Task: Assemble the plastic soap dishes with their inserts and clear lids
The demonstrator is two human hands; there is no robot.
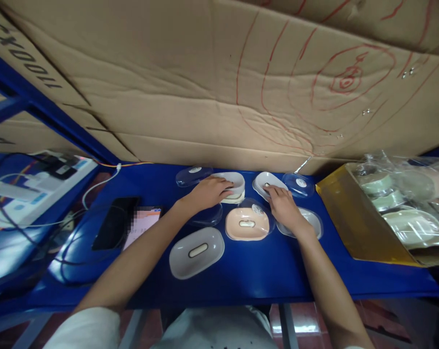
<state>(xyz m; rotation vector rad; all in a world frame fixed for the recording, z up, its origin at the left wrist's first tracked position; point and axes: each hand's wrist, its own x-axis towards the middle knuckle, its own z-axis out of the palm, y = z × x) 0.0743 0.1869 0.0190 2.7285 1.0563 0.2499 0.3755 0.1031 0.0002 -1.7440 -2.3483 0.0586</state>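
My left hand (212,190) is at the far side of the table, its fingers and thumb closed on the near left rim of a pale oval dish (237,180). That dish sits on a cream piece. My right hand (283,201) grips the near edge of another whitish oval dish (271,179), which is tilted. Between my arms lie a peach dish (237,231) with a clear lid (266,215) partly over it and a grey dish (183,264) with a cream slot-shaped centre. Another pale dish (316,224) is partly hidden beneath my right wrist.
Clear lids (186,177) (299,185) lie along the back, and another clear lid (210,215) sits by my left wrist. On the right stands an open carton (336,213) of plastic-wrapped dishes. Phones (114,223), cables and a power strip (55,194) occupy the left. Cardboard (168,72) walls the back.
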